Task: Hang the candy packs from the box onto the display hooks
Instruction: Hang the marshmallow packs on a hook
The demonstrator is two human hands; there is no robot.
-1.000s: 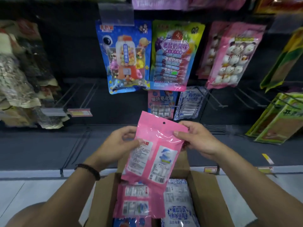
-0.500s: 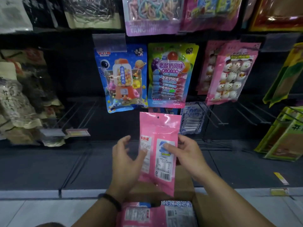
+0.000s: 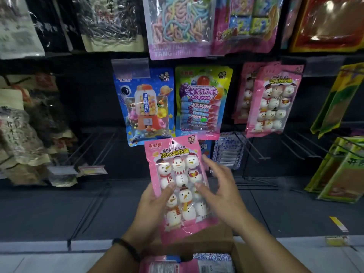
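Note:
A pink pack of snowman marshmallows (image 3: 180,184) stands upright in front of me, its printed front facing me and its hang hole at the top. My left hand (image 3: 152,205) grips its lower left edge, thumb across the front. My right hand (image 3: 220,190) touches the pack's right side with spread, relaxed fingers. Matching pink snowman packs (image 3: 273,101) hang on a hook at the upper right. The cardboard box (image 3: 214,245) sits below my arms with more packs (image 3: 187,265) inside.
A blue gumball-machine pack (image 3: 146,107) and a yellow-green candy pack (image 3: 201,101) hang just above the held pack. Bare wire hooks (image 3: 295,146) stick out at lower right and lower left (image 3: 92,148). Green-yellow packs (image 3: 338,168) hang at far right, dark bags at left.
The pink pack has been turned from its back label side to its front and raised toward the display. My right hand's fingers have loosened from a grip to a light touch.

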